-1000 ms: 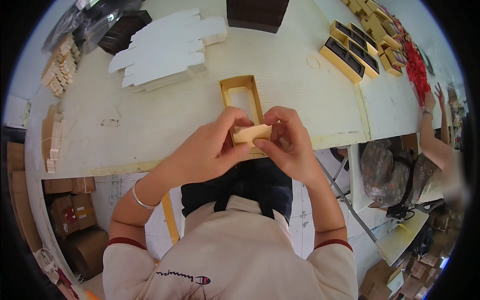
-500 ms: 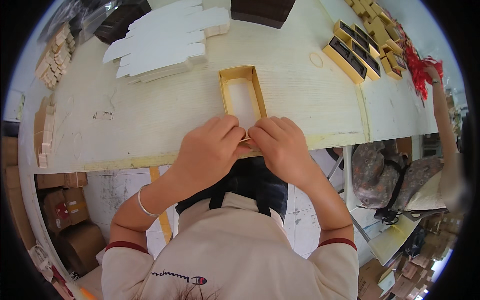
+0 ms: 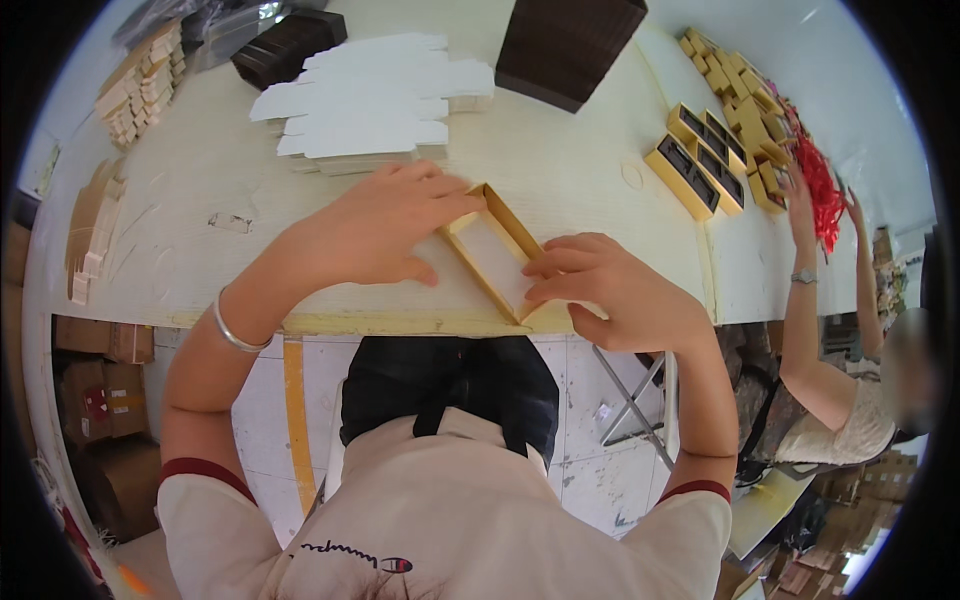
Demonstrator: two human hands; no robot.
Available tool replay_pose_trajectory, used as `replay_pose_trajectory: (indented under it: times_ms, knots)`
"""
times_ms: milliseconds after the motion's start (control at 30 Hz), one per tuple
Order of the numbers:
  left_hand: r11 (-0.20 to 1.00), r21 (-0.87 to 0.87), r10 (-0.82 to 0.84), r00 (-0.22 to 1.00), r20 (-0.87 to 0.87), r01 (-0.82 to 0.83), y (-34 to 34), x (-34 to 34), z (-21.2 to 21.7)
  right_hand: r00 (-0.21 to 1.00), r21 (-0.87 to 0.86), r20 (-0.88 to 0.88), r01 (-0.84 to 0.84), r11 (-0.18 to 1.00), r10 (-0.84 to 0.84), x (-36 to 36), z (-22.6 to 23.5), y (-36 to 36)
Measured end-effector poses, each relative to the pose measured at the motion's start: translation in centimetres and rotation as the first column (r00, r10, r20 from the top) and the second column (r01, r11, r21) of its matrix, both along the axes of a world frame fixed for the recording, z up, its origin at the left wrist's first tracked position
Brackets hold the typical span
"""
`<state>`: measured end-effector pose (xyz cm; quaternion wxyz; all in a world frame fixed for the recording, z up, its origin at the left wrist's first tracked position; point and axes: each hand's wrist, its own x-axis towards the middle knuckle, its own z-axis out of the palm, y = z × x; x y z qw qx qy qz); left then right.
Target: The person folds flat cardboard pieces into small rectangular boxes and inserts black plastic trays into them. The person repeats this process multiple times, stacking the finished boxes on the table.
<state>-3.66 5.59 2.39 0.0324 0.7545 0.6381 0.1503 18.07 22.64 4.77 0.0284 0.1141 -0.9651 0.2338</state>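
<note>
Broad pale wooden surface, carrying a stack of flat white die-cut card blanks at the far side. Near the front edge, a shallow open gold card tray, lying askew. Left hand spread flat, fingers open, touching the tray's far corner. Right hand loosely curled, pressing the near end. Likely risk: thin walls buckling under uneven pressure, or sliding off the edge.

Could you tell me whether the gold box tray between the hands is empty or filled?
Empty. The gold tray lies open on the table, its pale bare bottom visible between the left hand and right hand.
</note>
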Motion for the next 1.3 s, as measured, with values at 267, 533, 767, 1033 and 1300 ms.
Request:
replay_pose_trajectory:
  times_ms: [267, 533, 767, 1033, 1300]
  knots:
    - [0.995, -0.068, 0.097, 0.927, 0.362, -0.078, 1.2, 0.7, -1.8, 0.936, -0.025, 0.153, 0.323, 0.946, -0.316, -6.9, -1.5, 0.5]
    - [0.994, 0.026, 0.084, 0.919, 0.386, -0.101, 0.6, 2.0, -3.0, 0.934, 0.161, 0.055, 0.341, 0.926, -0.353, -8.4, -3.8, -1.4]
    - [0.993, 0.099, 0.044, 0.969, 0.242, -0.070, -0.7, 1.7, -2.9, 0.914, -0.323, 0.040, 0.394, 0.860, -0.404, -8.5, 3.1, 4.3]
    - [1.000, 0.025, 0.006, 0.959, 0.284, -0.014, -0.3, 2.5, -2.5, 0.775, 0.547, -0.535, 0.621, 0.560, -0.337, -12.9, 8.6, 15.4]
    - [0.972, 0.068, 0.183, 0.910, 0.373, -0.223, -2.1, 4.9, -3.4, 0.652, 0.130, -0.624, 0.629, 0.766, -0.430, -12.6, 10.6, 16.6]
